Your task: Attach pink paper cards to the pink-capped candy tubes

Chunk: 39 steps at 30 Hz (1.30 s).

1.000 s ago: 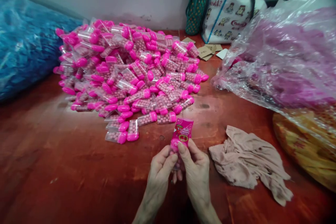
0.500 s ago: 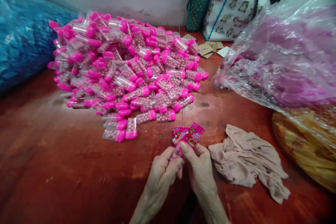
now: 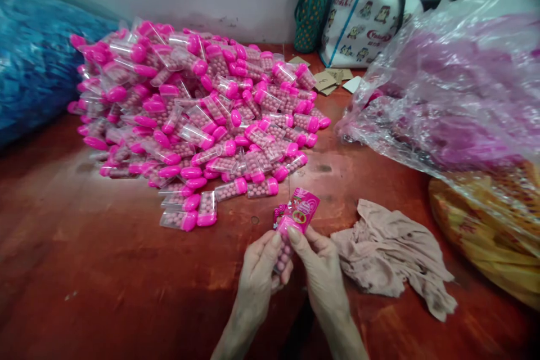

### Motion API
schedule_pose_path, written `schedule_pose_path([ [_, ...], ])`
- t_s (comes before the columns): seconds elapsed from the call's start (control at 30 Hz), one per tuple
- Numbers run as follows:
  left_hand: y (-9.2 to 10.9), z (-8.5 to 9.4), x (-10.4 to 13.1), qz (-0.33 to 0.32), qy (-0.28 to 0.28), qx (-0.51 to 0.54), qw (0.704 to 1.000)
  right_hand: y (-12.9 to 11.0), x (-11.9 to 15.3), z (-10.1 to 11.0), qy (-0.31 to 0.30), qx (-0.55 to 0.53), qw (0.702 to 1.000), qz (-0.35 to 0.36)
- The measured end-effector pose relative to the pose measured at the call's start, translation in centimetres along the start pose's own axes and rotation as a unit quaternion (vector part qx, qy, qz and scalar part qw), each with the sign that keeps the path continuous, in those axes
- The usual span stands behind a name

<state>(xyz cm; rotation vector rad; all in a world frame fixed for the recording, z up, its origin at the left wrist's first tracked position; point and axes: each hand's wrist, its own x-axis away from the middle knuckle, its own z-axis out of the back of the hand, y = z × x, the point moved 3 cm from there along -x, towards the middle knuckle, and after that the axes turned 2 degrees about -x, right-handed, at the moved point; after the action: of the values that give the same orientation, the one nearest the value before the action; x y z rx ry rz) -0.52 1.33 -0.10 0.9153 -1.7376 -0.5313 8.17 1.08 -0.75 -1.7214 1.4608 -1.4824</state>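
Note:
Between my two hands is a small clear candy container with pink balls inside, tilted with its lower end toward me. My left hand is closed on its left side, the thumb along the clear wall. My right hand grips it from the right, thumb pressed near its upper end. A bright pink printed label with cartoon pictures sticks up beyond the container. Another printed piece shows partly behind it. My fingers hide how the label and container meet.
A big heap of pink-capped candy containers covers the table's far middle. Rightward lie a beige cloth, a clear plastic bag and a yellow bag. A blue bag bulges at left; a white tote stands behind.
My left hand has shifted and its thumb now lies higher along the container, so more of the pink balls show. The printed label has turned more upright. The whole view has shifted slightly.

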Motion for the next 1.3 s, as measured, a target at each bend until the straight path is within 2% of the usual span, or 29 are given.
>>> schedule_pose_path([
  [0.1, -0.1, 0.1, 0.3, -0.044, 0.071, -0.013, 0.996, 1.1, 0.7, -0.6, 0.057, 0.032, 0.998, 0.025],
  [0.17, -0.1, 0.2, 0.4, -0.072, 0.097, -0.03, 0.992, 1.7, 0.9, -0.8, 0.073, 0.038, 0.996, 0.029],
  [0.23, -0.1, 0.3, 0.2, -0.075, 0.078, -0.032, 0.994, 1.8, 0.8, -0.8, 0.06, 0.022, 0.998, 0.028],
  [0.37, 0.2, 0.6, -0.5, -0.033, 0.01, 0.019, 0.999, 0.8, 0.0, -0.1, 0.005, -0.05, 0.998, 0.038],
  [0.47, 0.5, 1.0, -0.6, -0.012, -0.005, 0.041, 0.999, -0.1, -0.6, 0.4, -0.003, -0.089, 0.996, 0.033],
  [0.6, 0.3, 0.7, -0.3, 0.017, -0.026, 0.031, 0.999, -0.5, -0.9, -0.1, -0.023, -0.091, 0.995, 0.012],
  [0.67, 0.1, 0.4, -0.1, 0.012, -0.003, 0.022, 1.0, -0.2, -0.6, -0.5, 0.008, -0.072, 0.997, 0.011],
  [0.77, -0.3, 0.2, 0.1, -0.019, 0.061, 0.01, 0.998, 0.7, 0.2, -1.0, 0.057, -0.046, 0.997, 0.01],
  [0.87, -0.5, 0.2, 0.1, -0.048, 0.096, 0.006, 0.994, 1.5, 0.6, -1.2, 0.067, -0.049, 0.997, 0.001],
  [0.97, -0.5, 0.1, -0.3, -0.042, 0.064, 0.015, 0.997, 1.2, 0.5, -0.8, 0.057, -0.066, 0.996, 0.016],
  [1.13, 0.1, 0.1, -0.7, -0.04, 0.016, -0.036, 0.998, -0.2, -0.5, 0.0, -0.041, -0.117, 0.992, -0.022],
  [1.2, 0.2, 0.3, -0.8, -0.054, 0.004, -0.077, 0.996, -0.3, -0.8, 0.1, -0.039, -0.136, 0.989, -0.036],
  [1.3, 0.2, 0.4, -0.6, -0.079, -0.004, -0.132, 0.988, 0.3, -0.8, -0.2, 0.008, -0.136, 0.99, -0.049],
])
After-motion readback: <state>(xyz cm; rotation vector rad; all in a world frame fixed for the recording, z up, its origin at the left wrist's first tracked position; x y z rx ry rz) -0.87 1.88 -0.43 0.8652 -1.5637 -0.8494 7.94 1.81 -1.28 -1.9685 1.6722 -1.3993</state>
